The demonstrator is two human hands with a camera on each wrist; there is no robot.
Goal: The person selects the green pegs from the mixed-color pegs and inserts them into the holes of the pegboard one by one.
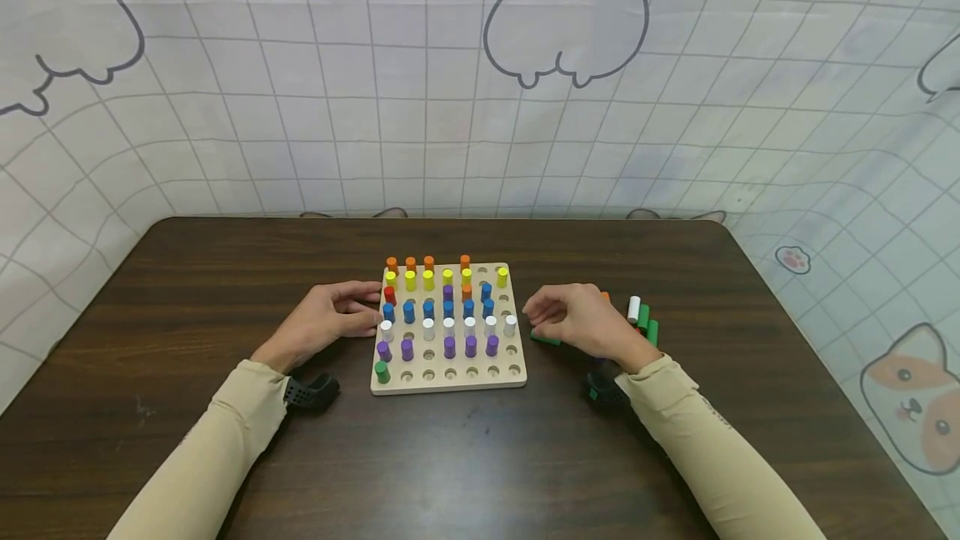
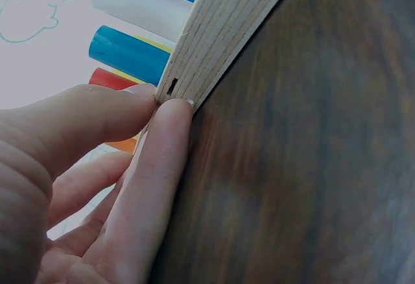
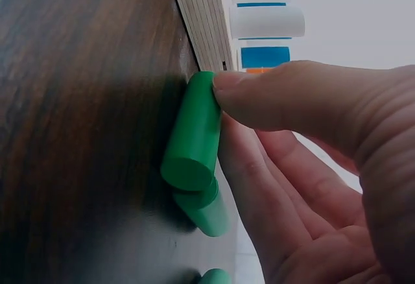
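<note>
A pale wooden pegboard [image 1: 450,387] lies on the table, carrying rows of orange, yellow, blue, white and purple pegs. At its front left corner stands one green peg [image 1: 382,372]. My left hand [image 1: 330,319] rests at the board's left side, thumb and fingertips against the layered edge [image 2: 207,50]. Beyond the right side, my right hand [image 1: 581,319] reaches low over a loose green peg [image 3: 192,131] lying on its side. The thumb tip touches that peg near its far end, and the fingers extend alongside. Another green peg [image 3: 211,214] lies just behind it.
Right of the right hand lies a group of loose pegs, with a white peg [image 1: 633,310], a green peg [image 1: 652,332] and bits of orange and red. The dark wooden table [image 1: 480,457] meets a patterned cloth backdrop [image 1: 420,107] at the rear.
</note>
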